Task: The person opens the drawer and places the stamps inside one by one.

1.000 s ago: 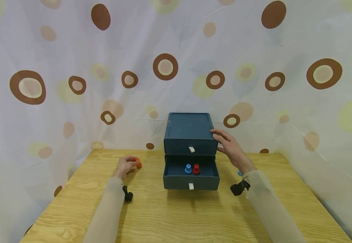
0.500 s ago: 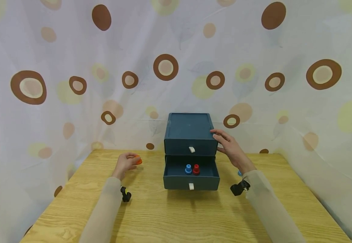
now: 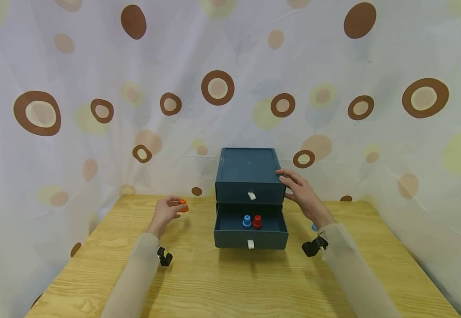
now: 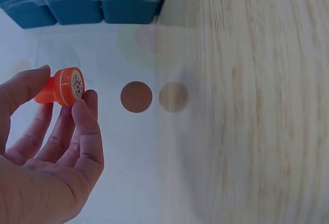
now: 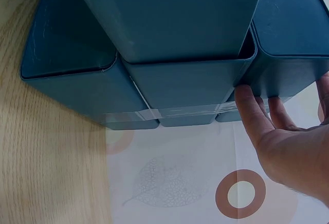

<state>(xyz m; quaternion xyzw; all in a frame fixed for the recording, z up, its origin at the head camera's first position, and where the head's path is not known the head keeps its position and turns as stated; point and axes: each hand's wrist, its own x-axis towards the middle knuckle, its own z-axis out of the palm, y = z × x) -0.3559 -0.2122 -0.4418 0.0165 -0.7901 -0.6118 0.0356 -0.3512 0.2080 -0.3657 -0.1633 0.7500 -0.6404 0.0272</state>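
In the head view my left hand (image 3: 164,215) holds a small orange stamp (image 3: 184,206) over the left part of the table. The left wrist view shows the thumb and fingers pinching this stamp (image 4: 64,87), its pale printed face turned sideways. My right hand (image 3: 302,194) rests at the right side of a dark blue drawer unit (image 3: 249,165), fingertips on its top edge and side. Below the shut top drawer, another drawer (image 3: 250,240) is pulled out. Inside it a light blue stamp (image 3: 247,221) and a red stamp (image 3: 257,222) stand upright, side by side.
A light blue piece (image 3: 314,227) lies on the wooden table (image 3: 230,287), mostly hidden by the right wrist. White pull tabs (image 3: 251,244) stick out from the drawer fronts. A patterned sheet (image 3: 230,53) hangs behind and beside the table.
My left hand has raised the orange stamp from the table and shifted slightly away from me. The right hand and the drawer unit have stayed where they were.
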